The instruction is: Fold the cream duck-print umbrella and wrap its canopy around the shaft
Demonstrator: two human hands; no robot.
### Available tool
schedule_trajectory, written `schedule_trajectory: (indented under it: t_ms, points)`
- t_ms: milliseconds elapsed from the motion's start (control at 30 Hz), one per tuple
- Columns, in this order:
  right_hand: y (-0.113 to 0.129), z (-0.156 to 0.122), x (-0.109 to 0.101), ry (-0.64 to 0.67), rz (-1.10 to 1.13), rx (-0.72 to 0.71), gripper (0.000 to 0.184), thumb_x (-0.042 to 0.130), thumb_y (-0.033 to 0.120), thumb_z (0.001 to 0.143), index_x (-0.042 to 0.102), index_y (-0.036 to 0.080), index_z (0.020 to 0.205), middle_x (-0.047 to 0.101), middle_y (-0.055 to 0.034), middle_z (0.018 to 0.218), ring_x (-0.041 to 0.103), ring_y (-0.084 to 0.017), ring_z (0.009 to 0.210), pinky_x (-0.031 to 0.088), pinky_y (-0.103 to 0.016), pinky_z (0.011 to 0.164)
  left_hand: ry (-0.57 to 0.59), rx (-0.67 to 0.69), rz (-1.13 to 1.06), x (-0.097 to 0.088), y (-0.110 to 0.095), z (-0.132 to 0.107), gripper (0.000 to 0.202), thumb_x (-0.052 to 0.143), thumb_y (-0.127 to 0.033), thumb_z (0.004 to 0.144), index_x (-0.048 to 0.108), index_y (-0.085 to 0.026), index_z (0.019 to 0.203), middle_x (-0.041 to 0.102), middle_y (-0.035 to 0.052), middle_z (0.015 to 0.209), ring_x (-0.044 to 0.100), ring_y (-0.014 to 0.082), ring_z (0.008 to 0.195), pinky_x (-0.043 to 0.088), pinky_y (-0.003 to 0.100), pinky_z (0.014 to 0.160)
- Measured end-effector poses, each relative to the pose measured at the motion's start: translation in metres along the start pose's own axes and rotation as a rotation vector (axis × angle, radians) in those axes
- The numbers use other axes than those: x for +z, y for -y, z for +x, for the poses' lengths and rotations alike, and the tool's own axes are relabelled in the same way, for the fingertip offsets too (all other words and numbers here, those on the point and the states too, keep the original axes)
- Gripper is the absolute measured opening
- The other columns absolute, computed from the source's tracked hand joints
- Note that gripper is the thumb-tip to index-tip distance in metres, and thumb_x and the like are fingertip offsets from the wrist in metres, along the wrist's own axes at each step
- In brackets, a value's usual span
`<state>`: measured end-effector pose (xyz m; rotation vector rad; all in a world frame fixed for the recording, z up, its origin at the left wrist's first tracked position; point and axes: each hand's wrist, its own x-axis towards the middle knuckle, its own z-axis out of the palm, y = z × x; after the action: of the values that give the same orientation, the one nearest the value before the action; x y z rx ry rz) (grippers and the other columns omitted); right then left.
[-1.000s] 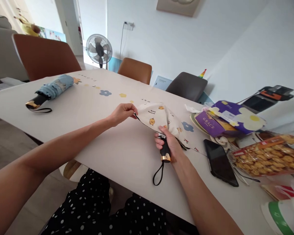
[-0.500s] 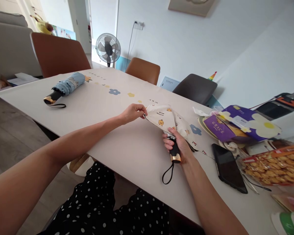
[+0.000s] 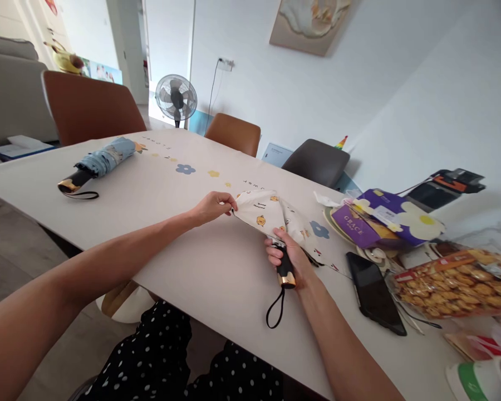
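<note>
A white folding umbrella (image 3: 261, 214) printed with small yellow ducks is collapsed but its cloth hangs loose over the table. My right hand (image 3: 290, 253) is wrapped round it where the black and gold handle meets the canopy, and a black wrist loop dangles below. Between thumb and fingers, my left hand (image 3: 217, 209) pinches the edge of one cloth panel and holds it stretched out to the left. On the table's left side lies a blue folding umbrella (image 3: 111, 157), furled, with a similar black and gold handle.
The pale table (image 3: 183, 245) carries a black phone (image 3: 376, 292), a purple tissue box (image 3: 367, 220), a bag of cookies (image 3: 459, 284) and a green-and-white cup (image 3: 476, 381) on the right. Chairs (image 3: 234, 133) stand along the far side, with a fan (image 3: 176, 99) behind.
The camera view has tilted up and shifted a little, so things sit lower and further left. Both hands keep the same hold on the white umbrella.
</note>
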<state>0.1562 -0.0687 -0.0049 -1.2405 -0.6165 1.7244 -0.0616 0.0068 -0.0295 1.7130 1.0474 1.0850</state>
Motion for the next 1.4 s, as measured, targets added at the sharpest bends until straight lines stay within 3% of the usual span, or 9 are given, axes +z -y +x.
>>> schedule_trajectory:
  t_ms: [667, 1167, 1400]
  points:
    - [-0.009, 0.008, -0.009, 0.048, 0.065, -0.058, 0.021, 0.061, 0.028, 0.079, 0.043, 0.018, 0.075, 0.049, 0.0030, 0.063, 0.034, -0.003, 0.036, 0.033, -0.015, 0.028, -0.004, -0.062, 0.016, 0.003, 0.002, -0.006, 0.018, 0.041, -0.019, 0.064, 0.059, -0.019, 0.066, 0.063, 0.0011, 0.083, 0.055, 0.0126, 0.071, 0.049, 0.026, 0.068]
    - [-0.010, 0.003, -0.009, -0.023, 0.039, -0.033, 0.023, 0.063, 0.032, 0.078, 0.045, 0.018, 0.074, 0.049, 0.0022, 0.065, 0.035, -0.002, 0.037, 0.033, -0.016, 0.029, -0.007, -0.057, 0.013, 0.004, -0.006, -0.005, 0.018, 0.041, -0.019, 0.065, 0.059, -0.018, 0.065, 0.063, 0.0004, 0.080, 0.055, 0.0125, 0.072, 0.047, 0.026, 0.069]
    - [-0.009, 0.003, -0.009, -0.048, 0.031, -0.057, 0.023, 0.061, 0.032, 0.079, 0.044, 0.018, 0.075, 0.047, 0.0032, 0.063, 0.031, -0.002, 0.036, 0.031, -0.015, 0.029, -0.025, -0.188, -0.020, 0.016, 0.005, -0.003, 0.022, 0.040, -0.020, 0.065, 0.062, -0.018, 0.070, 0.062, -0.0004, 0.082, 0.055, 0.0103, 0.061, 0.046, 0.027, 0.067]
